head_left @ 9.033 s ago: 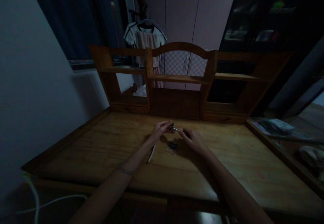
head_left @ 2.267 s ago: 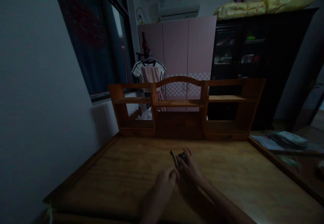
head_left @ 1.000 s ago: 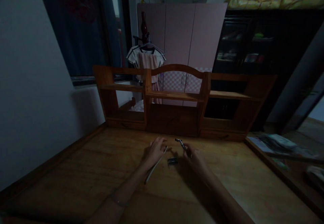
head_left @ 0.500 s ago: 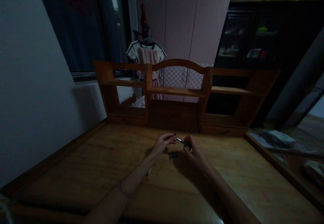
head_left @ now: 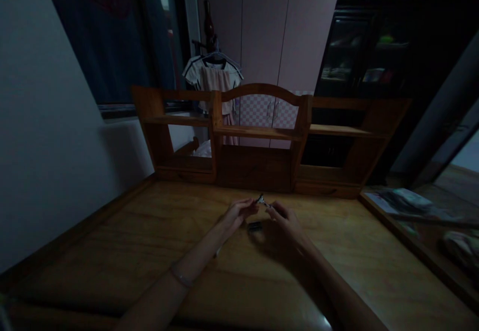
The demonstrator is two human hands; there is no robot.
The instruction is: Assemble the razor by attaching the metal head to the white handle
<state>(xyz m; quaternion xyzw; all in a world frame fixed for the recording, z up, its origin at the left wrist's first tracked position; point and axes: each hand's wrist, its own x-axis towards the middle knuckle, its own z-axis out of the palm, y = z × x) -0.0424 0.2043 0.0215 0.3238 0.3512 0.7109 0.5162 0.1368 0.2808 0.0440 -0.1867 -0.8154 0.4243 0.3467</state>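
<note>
Above the wooden desk top [head_left: 168, 221], both hands hold a small razor [head_left: 263, 201] with a dark, T-shaped head and a thin silver neck. My left hand [head_left: 238, 210] is closed, with its fingertips at the head end. My right hand [head_left: 281, 216] pinches the handle, most of which its fingers cover. Just below the hands, a small dark case [head_left: 255, 226] lies on the desk; its details are too dim to make out. Partly under my left forearm, a small whitish object [head_left: 217, 252] shows, its kind unclear.
A wooden shelf unit [head_left: 258, 132] stands along the desk's far edge. To the left is a white wall [head_left: 56, 146]. Papers and bags [head_left: 411, 201] lie beyond the raised right edge. A pink wardrobe [head_left: 265, 41] and hanging clothes [head_left: 215, 76] are behind.
The razor has turned between my hands, and its T-shaped head now shows above my left fingertips. My right hand has shifted slightly left. The camera view has tilted a little.
</note>
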